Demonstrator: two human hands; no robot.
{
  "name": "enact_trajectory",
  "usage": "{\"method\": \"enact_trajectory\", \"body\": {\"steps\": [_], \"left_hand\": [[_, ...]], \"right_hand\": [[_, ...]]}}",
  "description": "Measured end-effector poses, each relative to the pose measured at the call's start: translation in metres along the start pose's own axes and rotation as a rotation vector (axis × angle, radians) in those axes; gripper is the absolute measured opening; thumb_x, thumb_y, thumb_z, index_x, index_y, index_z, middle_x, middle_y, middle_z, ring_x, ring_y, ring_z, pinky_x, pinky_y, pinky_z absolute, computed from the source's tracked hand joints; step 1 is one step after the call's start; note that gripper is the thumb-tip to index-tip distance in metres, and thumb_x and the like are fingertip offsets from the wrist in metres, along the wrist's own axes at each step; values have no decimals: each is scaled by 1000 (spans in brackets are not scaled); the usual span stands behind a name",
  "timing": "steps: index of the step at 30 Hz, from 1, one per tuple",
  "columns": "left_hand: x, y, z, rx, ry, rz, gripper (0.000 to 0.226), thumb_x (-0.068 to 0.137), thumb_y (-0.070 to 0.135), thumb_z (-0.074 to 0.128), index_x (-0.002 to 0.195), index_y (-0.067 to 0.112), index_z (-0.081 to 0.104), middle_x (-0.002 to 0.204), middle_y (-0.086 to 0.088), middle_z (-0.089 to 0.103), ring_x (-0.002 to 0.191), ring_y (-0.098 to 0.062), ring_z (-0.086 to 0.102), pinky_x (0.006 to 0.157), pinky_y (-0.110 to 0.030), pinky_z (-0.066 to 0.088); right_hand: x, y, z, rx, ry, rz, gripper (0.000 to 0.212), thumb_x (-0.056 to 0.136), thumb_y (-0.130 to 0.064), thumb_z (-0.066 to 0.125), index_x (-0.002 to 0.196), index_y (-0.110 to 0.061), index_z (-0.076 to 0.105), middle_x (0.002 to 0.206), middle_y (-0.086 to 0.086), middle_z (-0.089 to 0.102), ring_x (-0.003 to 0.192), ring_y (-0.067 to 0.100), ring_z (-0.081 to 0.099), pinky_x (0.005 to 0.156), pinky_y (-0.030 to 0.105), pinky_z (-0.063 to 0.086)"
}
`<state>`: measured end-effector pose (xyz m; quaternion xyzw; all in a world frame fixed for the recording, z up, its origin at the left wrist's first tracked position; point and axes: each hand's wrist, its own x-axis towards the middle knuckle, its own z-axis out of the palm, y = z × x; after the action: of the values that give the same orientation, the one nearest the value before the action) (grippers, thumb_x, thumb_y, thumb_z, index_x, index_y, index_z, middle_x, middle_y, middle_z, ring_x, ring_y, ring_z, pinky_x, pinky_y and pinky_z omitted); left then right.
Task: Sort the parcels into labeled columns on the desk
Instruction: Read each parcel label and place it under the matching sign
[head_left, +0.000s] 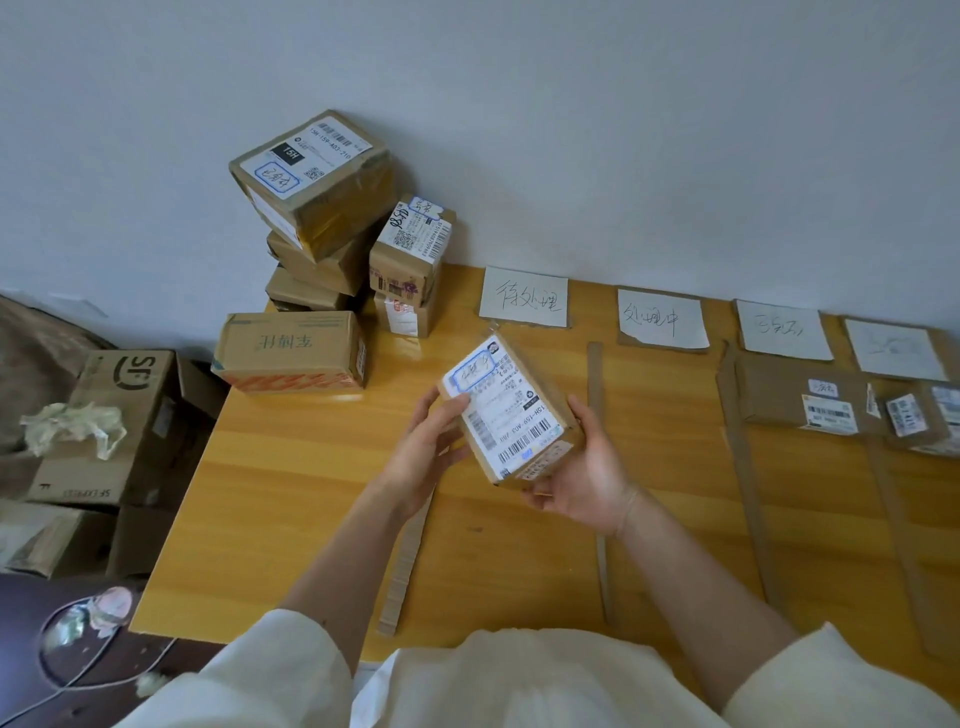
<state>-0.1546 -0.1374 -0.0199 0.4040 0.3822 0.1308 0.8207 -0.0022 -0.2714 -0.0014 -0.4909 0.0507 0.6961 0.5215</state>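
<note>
A small brown parcel (511, 410) with a white shipping label and a blue-framed handwritten sticker is held above the wooden desk (291, 483). My left hand (428, 449) grips its left side and my right hand (587, 467) cups its lower right end. Several handwritten paper column labels lie along the desk's far edge, the leftmost (523, 297), then one (661, 318) and one (782, 329) to its right. Cardboard strips (595, 384) mark the columns. Two parcels (802, 397) (922, 418) lie in the right columns.
A pile of unsorted parcels (311, 182) is stacked at the desk's far left corner against the wall, with a wide box (291, 351) in front. Open cardboard boxes (119, 415) with crumpled paper stand on the floor to the left. A cable lies at lower left.
</note>
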Motion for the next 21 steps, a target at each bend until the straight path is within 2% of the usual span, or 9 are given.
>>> {"method": "enact_trajectory", "body": {"steps": [3,6,8,10,13,16,17,19,21], "left_hand": [[2,4,-5,8,-60,-29,75,80,49,65,144,21,39,107,-8,66,101,-23,61,89,-37,50],[-1,9,-5,44,-129,-76,66,80,46,61,134,9,52,109,-9,69,96,-20,65,78,-28,55],[0,9,-4,21,-124,-100,62,80,42,61,132,9,54,111,-7,71,95,-17,66,78,-30,57],[2,8,-2,13,-109,-117,69,73,39,68,135,13,51,112,-6,70,96,-18,66,89,-40,55],[4,3,3,-7,-113,-149,81,64,39,75,136,17,48,119,-7,68,101,-23,67,101,-51,47],[4,0,10,-13,-108,-147,85,64,45,78,137,15,49,127,-8,65,113,-28,64,101,-47,49],[4,-2,11,-29,-94,-140,89,62,46,81,138,13,48,128,-9,65,115,-29,64,97,-43,52],[5,-4,14,-74,-67,-127,104,53,45,91,138,8,44,126,-10,66,114,-29,64,90,-38,56],[5,-5,16,-97,-60,-125,114,44,45,95,137,6,41,124,-12,67,113,-30,65,89,-37,57]], "right_hand": [[-4,-9,-8,-164,8,85,79,78,-85,30,107,-21,68,102,12,67,81,28,59,60,30,40],[-8,-19,-16,-254,7,130,96,68,-92,19,113,-24,68,105,14,71,77,30,65,56,27,38],[-9,-24,-20,-134,25,50,100,65,-93,21,121,-24,66,104,12,73,69,27,67,54,26,37],[-7,-28,-21,45,74,-79,101,65,-93,29,129,-22,63,98,9,71,69,22,64,59,28,37],[1,-28,-16,225,157,-227,85,62,-80,61,123,-20,61,89,5,65,69,17,60,63,27,41],[7,-24,-11,221,166,-288,93,38,-59,91,116,-22,58,82,1,69,70,14,59,63,26,44],[8,-23,-10,157,162,-289,87,38,-55,93,112,-23,61,82,-1,70,72,12,59,64,26,43],[7,-20,-7,-54,170,-277,59,57,-50,84,108,-28,66,87,-8,69,78,8,58,67,23,42],[6,-17,-5,-202,184,-270,52,69,-47,73,117,-29,64,98,-11,71,88,7,59,72,24,43]]}}
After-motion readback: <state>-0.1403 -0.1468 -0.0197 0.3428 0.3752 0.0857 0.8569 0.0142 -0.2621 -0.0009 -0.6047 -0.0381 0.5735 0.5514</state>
